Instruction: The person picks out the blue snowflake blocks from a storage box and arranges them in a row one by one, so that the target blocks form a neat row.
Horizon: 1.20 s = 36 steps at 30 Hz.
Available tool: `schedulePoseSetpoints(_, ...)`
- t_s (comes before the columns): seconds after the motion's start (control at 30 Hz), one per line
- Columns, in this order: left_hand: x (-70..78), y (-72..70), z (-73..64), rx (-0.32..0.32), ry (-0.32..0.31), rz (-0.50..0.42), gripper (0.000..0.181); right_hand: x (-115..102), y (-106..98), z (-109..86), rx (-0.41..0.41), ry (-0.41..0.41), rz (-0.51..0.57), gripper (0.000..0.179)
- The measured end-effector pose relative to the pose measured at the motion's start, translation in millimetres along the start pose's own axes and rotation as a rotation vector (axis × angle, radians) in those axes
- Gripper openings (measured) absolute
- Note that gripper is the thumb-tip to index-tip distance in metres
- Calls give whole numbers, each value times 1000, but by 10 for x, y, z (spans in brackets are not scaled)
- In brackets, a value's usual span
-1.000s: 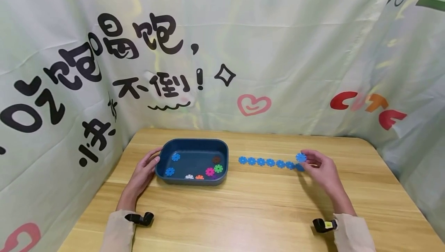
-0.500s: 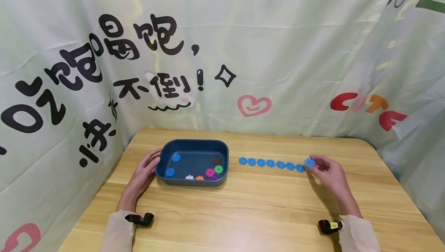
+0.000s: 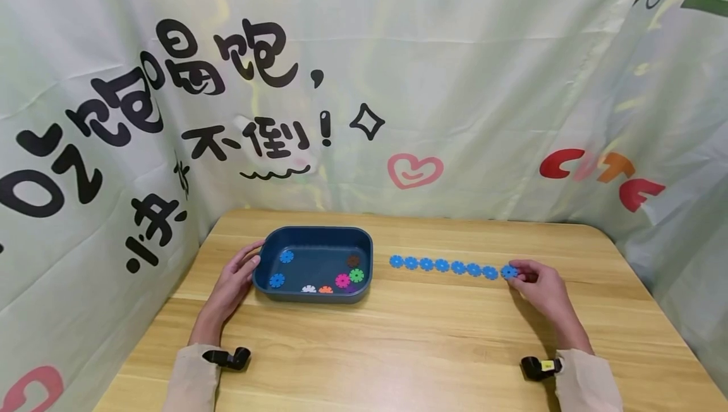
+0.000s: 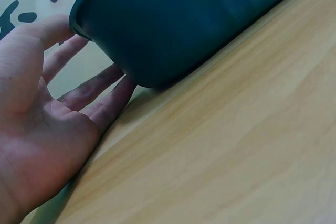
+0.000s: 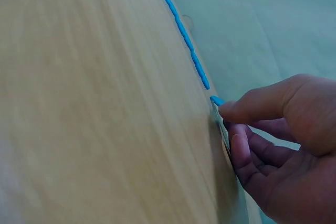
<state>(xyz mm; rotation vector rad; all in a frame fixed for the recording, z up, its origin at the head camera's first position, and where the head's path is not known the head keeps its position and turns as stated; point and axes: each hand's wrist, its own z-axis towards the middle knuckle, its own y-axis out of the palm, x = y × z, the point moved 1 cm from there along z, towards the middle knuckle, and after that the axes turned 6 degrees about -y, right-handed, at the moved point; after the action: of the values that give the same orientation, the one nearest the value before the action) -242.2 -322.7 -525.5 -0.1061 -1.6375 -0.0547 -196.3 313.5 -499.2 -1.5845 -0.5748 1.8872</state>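
My right hand (image 3: 543,285) pinches a blue snowflake disc (image 3: 509,272) between thumb and fingertips. In the right wrist view, this disc (image 5: 216,100) tilts slightly, with a small gap to the end of the flat row. That row of several blue snowflake discs (image 3: 442,265) runs left to right along the table. My left hand (image 3: 230,285) rests against the left end of a dark blue plastic tray (image 3: 318,297). The left wrist view has the thumb at the tray's rim (image 4: 79,27) and the extended fingers (image 4: 92,88) against its outer wall.
Inside the tray lie two blue discs (image 3: 277,280), a pink disc (image 3: 342,280), a green disc (image 3: 356,275), a brown disc (image 3: 353,261), and white, orange and purple ones by the near wall. A printed curtain (image 3: 478,115) hangs behind the wooden table (image 3: 364,349).
My right hand has moved right and then down with its blue disc, from above the row's last disc to just beyond the row's right end. The left hand and tray stay put.
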Motion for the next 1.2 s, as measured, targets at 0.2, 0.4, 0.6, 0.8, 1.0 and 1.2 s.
schedulePoseSetpoints(0.2,12,3,-12,6,-1,10,55,22,14,7,-7,-15,-19,34)
schedulePoseSetpoints(0.4,28,2,5,4,4,1,55,1,-5,13,-40,-7,-28,34)
schedulePoseSetpoints(0.6,20,1,8,7,5,1,55,9,-23,24,-62,6,-23,36)
schedulePoseSetpoints(0.8,1,-5,2,16,0,2,55,13,-17,-7,-53,-4,-14,36)
schedulePoseSetpoints(1.0,-19,-13,-5,18,-2,4,54,-69,-21,-26,-48,-13,10,39)
schedulePoseSetpoints(1.2,-14,-13,3,18,1,10,55,-249,-6,-11,-87,-32,62,41)
